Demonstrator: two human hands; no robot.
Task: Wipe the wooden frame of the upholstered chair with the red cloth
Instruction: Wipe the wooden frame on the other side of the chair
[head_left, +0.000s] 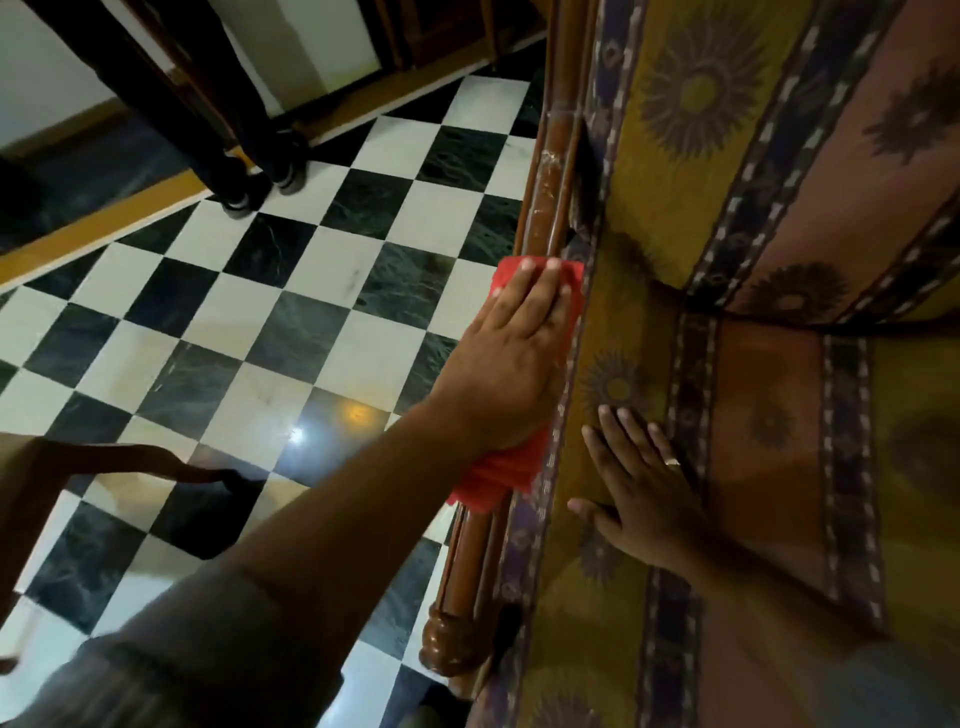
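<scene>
- My left hand lies flat on the crumpled red cloth, fingers stretched out and pressing rather than curled; the palm pins the cloth against the rounded, reddish-brown wooden rail of the chair so it can slide along the grain.
- The cloth wraps the rail about midway along its visible length, poking out beyond my fingertips and bunching below my wrist.
- My right hand rests open, fingers spread, holding nothing, on the yellow sunflower-patterned upholstery just beside the rail. I judge it is there to brace me and steady the chair.
- Pale scuffs or dust show on the bare rail ahead of the cloth, so that stretch looks unwiped; the turned knob at the near end is also uncovered.
- Below lies a black-and-white chequered floor.
</scene>
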